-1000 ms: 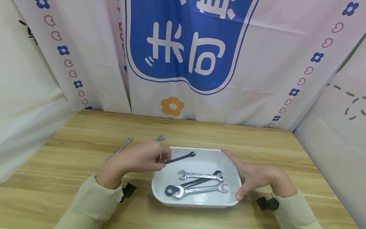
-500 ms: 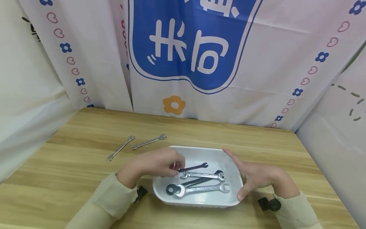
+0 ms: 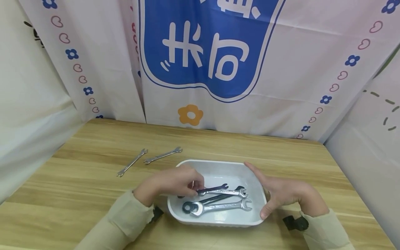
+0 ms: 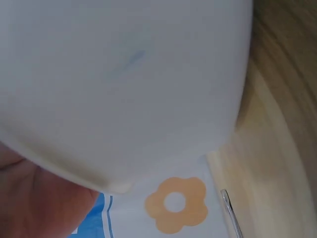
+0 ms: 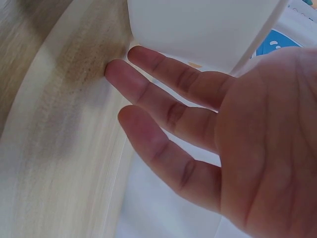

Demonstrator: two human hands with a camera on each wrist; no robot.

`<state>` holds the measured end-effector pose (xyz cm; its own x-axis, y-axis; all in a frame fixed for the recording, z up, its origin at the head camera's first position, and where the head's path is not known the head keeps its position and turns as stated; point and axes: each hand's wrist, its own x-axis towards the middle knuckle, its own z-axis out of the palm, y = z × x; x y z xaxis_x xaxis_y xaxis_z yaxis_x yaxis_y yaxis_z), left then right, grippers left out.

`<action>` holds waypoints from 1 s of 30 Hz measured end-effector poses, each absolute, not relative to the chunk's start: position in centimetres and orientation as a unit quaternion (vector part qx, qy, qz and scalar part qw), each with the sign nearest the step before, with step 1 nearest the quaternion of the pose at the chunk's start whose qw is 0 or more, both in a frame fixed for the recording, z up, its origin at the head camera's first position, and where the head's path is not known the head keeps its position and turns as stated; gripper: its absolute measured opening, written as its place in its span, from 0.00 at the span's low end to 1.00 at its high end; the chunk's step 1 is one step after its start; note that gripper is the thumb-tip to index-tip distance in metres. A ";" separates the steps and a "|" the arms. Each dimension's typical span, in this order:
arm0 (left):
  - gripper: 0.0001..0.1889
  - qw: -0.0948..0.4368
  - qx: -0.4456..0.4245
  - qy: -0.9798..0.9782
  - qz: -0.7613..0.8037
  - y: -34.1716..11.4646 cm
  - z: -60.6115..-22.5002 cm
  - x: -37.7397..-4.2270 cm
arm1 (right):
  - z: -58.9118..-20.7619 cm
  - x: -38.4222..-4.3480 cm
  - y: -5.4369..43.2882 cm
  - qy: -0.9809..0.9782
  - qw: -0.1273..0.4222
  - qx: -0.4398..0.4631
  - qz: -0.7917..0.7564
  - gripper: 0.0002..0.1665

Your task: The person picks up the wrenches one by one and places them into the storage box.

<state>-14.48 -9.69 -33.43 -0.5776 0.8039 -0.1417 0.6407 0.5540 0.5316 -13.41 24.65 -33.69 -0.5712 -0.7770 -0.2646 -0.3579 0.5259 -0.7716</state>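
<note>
My left hand (image 3: 179, 180) reaches over the left side of a white tray (image 3: 215, 167) and pinches a dark purple open-ended wrench (image 3: 215, 188) low inside it. The wrench's free end overlaps a silver double-ended wrench (image 3: 232, 192). Below lie a larger silver wrench (image 3: 223, 206) and a black wrench with a ring end (image 3: 188, 207), partly covered. At the tray's right end, my right hand (image 3: 282, 190) touches the rim with spread thumb and finger; in the right wrist view its other fingers (image 5: 173, 114) extend loosely beside the outer wall. The tray wall (image 4: 124, 94) hides the held wrench in the left wrist view.
Two slim silver wrenches, one slanted (image 3: 132, 162) and one flatter (image 3: 162, 155), lie on the wooden table (image 3: 78, 194) left of and behind the tray. A printed cloth (image 3: 268, 104) hangs along the table's back edge, with white cloth at both sides.
My left hand has carried the dark purple wrench rightward and down into the tray, onto the other wrenches. The two slim wrenches on the table have come into full view. My right hand stays put.
</note>
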 end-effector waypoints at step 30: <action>0.04 0.183 0.416 0.874 0.169 -9.1 -34.3 -14.2 | -33.8 -13.5 24.7 0.814 0.308 -0.349 -0.347 0.86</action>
